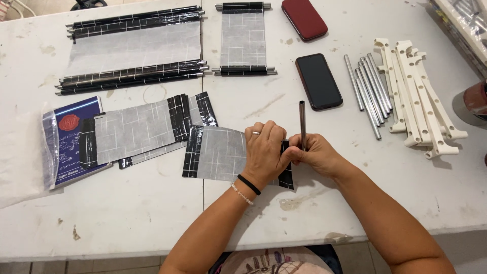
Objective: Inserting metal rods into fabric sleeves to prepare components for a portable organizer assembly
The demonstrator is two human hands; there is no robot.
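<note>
Step in hand looks like feeding a thin grey metal rod (302,124) into the black-bordered edge of a grey fabric panel with white grid lines (218,153). To do it well: keep the rod in line with the hem, hold the fabric edge flat and taut so it doesn't bunch, and push the rod in short strokes while the other hand pins the sleeve opening.

Left hand (264,155) lies palm down on the right end of the panel, fingers curled over the black border, thumb side toward the rod; ring on one finger, black band and bead bracelet at the wrist. Right hand (315,155) is pinched shut on the lower part of the rod, which stands roughly away from the body, its far end free above the hands. The hands touch each other at the panel's right edge. Whether the rod tip is already inside the hem is probably hidden under the fingers, can't tell.

Panel lies flat on the white table (152,213), near the front edge, just right of a stack of similar loose panels (147,129). More loose metal rods (368,91) and white plastic perforated brackets (416,94) lie well to the right; a black smartphone (318,81) lies beyond the hands.
</note>
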